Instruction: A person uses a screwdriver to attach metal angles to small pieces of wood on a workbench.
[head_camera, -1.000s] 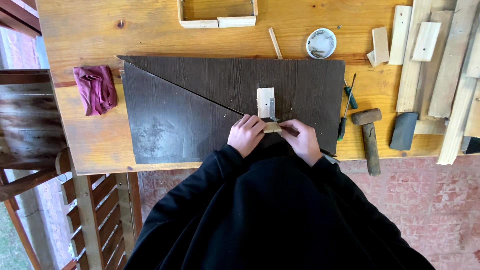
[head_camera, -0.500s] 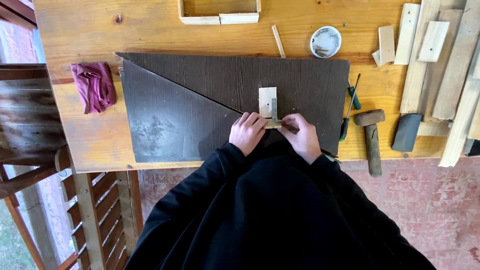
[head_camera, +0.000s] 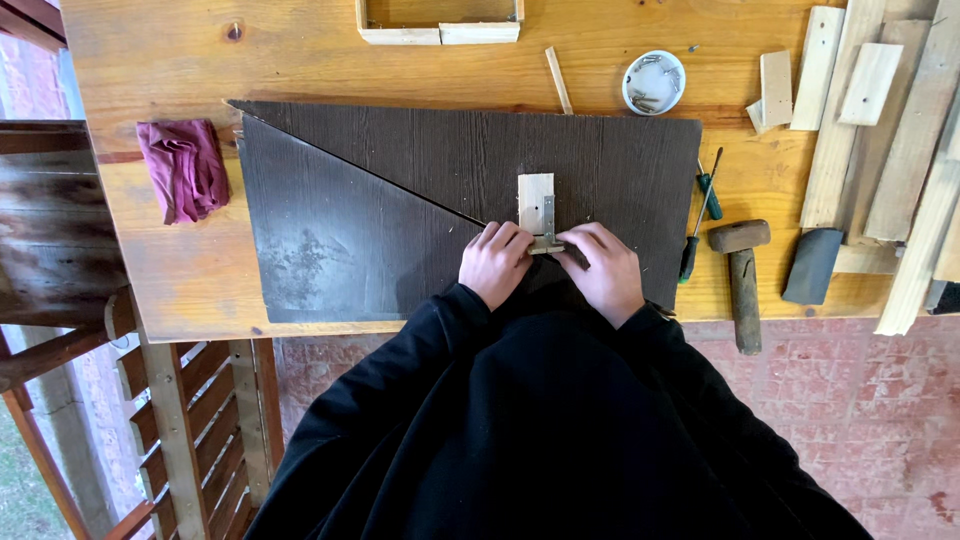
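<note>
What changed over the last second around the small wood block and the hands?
Almost nothing. The left hand and right hand keep their grip at the near end of the small wood block on the dark board, fingers around a small metal piece. Only the view shifts slightly. The hammer, screwdriver and red cloth stay put.

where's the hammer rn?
Head view, right side of the workbench: the hammer lies just past the dark board's right edge, between the green-handled screwdriver and a dark block, handle pointing toward the person.
</note>
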